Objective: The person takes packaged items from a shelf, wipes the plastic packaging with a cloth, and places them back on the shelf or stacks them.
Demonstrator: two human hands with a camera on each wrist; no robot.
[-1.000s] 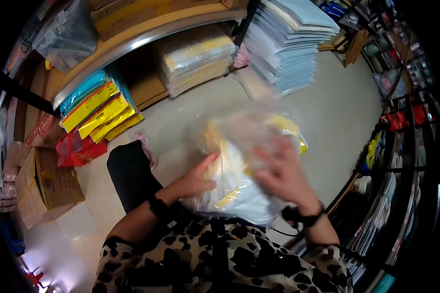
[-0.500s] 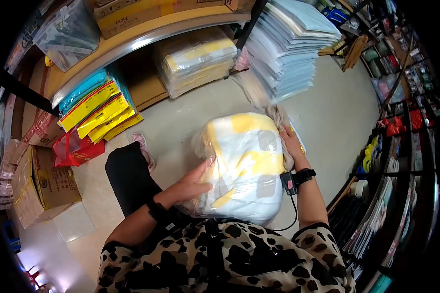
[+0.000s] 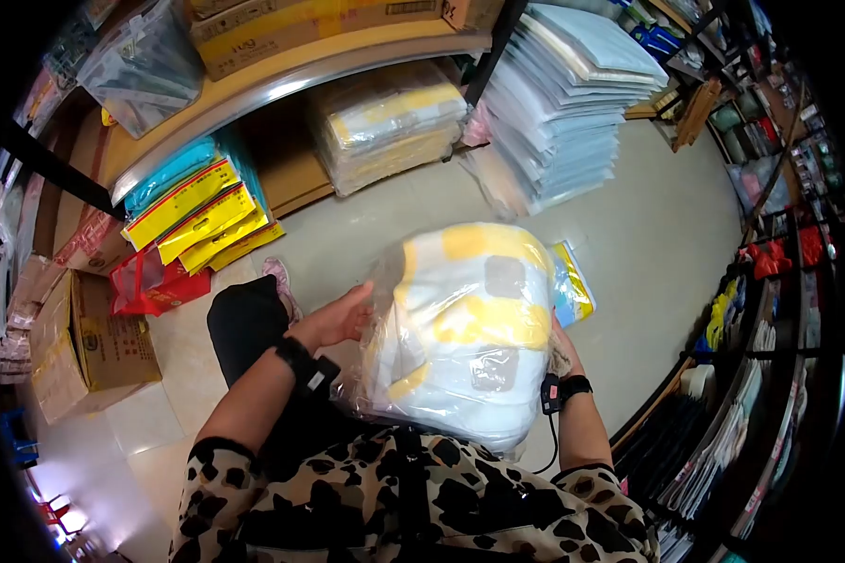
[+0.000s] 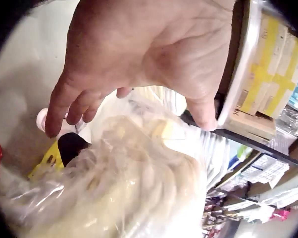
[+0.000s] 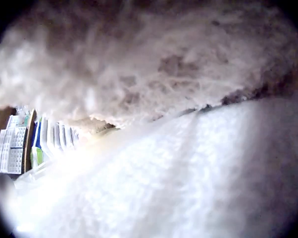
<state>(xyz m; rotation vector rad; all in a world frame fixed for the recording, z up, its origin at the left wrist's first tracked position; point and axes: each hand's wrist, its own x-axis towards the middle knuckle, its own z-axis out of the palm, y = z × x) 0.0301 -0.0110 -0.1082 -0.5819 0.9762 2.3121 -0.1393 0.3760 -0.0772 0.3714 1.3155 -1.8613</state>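
"How was the left hand (image 3: 343, 317)?"

"Its grip was loose and empty, just left of the wrapped blanket (image 3: 474, 314); contact was unclear."

"And the blanket?"

"It sat against the shirt (image 3: 347, 497). A flat left palm would probably have stopped its plastic (image 4: 50, 198) from bunching."

"Right of the blanket?"

"The right hand (image 3: 564, 343) lay against its side with a fluffy cloth (image 5: 139, 74); whether it gripped, I couldn't tell. Long, light strokes seemed best."

My left hand (image 3: 333, 317) has drawn left, off the front of the wrapped bundle (image 3: 474, 328), its fingers now spread beside that left edge. My right hand (image 3: 562, 343) has slid nearer along the right side, the fluffy cloth (image 5: 139, 69) with it, uncovering more of the yellow-edged packet (image 3: 573, 284) on the floor.
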